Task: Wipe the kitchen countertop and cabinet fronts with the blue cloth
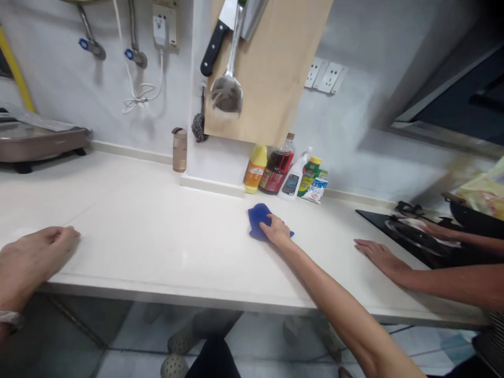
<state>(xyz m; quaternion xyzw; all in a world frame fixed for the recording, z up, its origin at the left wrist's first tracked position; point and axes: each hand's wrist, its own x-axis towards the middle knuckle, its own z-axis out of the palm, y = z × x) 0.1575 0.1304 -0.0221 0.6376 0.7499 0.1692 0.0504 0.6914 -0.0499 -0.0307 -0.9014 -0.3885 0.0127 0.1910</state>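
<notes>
My right hand (277,229) presses down on a blue cloth (260,214) lying on the white countertop (157,231). Its fingers are bent onto the cloth, which spreads out ahead of and beside them. At the far left, my left hand (37,257) is by the front edge of the counter, its fingers curled in and the thumb against them. Nothing shows in it, and a band circles that wrist. Behind the cloth stand a yellow bottle (255,170), a dark sauce bottle (275,170) and a white spray bottle (294,177).
At right, a co-worker's hand (381,257) lies flat on the counter; the other hand (437,229) holds a pale cloth at the stove (384,226). A brown electric pan (43,147) and a tumbler (180,150) sit leftward. A spatula (227,94) and knife (214,50) hang above.
</notes>
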